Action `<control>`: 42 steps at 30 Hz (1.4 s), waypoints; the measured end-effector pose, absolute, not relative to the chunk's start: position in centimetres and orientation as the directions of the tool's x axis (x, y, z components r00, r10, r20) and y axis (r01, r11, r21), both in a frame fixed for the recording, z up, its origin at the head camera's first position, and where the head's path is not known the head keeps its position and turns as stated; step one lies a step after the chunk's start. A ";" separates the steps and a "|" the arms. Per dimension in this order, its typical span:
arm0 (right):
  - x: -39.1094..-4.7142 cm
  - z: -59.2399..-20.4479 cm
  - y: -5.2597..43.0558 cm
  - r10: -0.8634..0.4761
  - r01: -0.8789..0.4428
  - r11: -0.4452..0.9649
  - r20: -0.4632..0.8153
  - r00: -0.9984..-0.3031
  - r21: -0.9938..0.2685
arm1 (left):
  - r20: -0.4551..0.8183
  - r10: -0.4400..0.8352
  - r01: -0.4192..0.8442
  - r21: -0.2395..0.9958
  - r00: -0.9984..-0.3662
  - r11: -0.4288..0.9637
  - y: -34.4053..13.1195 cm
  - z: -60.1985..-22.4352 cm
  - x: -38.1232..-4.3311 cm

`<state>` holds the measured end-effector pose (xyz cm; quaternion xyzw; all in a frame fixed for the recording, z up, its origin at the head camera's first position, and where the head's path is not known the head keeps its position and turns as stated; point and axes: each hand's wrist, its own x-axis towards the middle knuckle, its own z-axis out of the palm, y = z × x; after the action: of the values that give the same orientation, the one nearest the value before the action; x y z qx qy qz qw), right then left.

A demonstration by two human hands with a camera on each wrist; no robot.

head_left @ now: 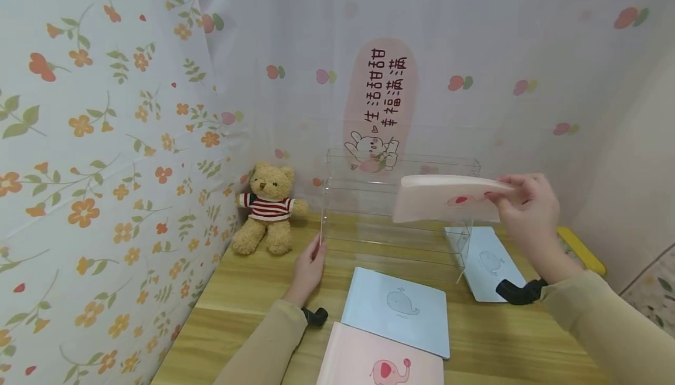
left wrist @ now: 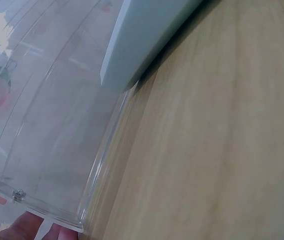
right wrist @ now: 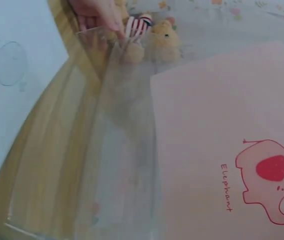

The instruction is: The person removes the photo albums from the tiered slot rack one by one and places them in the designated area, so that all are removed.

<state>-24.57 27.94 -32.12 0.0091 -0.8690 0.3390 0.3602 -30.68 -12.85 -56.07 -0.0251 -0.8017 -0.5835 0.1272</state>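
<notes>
In the head view my right hand (head_left: 532, 206) pinches the right end of a pink notebook (head_left: 422, 200) and holds it up in front of a clear acrylic display rack (head_left: 364, 230). The notebook's cover, with a red elephant and the word "Elephant", shows in the right wrist view, overlapping the rack's tiers. My left hand (head_left: 308, 271) grips the rack's left side panel low down, near the table. Seen from the left wrist, fingers (left wrist: 24, 226) lie behind that panel's edge, and the thumb side is at the frame's left border.
A light blue whale notebook (head_left: 369, 306) lies before the rack, with another pink elephant notebook (head_left: 350, 355) nearer me. Another blue notebook (head_left: 474, 250) lies by the rack's right end, near a yellow-edged object (head_left: 585, 250). A teddy bear (head_left: 271, 209) sits left of the rack.
</notes>
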 end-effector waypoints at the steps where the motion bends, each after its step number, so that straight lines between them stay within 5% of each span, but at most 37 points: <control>1: -24.1 -32.8 28.3 0.217 -0.255 0.778 0.626 -0.749 -0.574 | 0.238 -0.106 0.193 0.926 -0.965 0.324 -12.9 -56.0 -30.7; 21: -18.5 -42.9 36.1 0.119 -0.187 0.856 0.535 -0.837 -0.483 | 0.319 -0.105 0.255 0.883 -0.942 0.393 -13.4 -58.5 -32.1; 34: -17.6 -44.3 38.9 0.108 -0.103 0.863 0.380 -0.919 -0.495 | 0.279 -0.124 0.214 0.900 -0.952 0.379 -13.6 -59.3 -32.7; 42: -17.3 -44.7 40.9 0.045 -0.115 0.858 0.296 -0.954 -0.500 | 0.254 -0.093 0.206 0.911 -0.963 0.357 -13.1 -56.0 -30.5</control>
<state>-17.33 40.90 -44.69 0.0185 -0.9522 0.2655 0.1501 -30.48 -13.14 -55.97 -0.0347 -0.8132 -0.5658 0.1318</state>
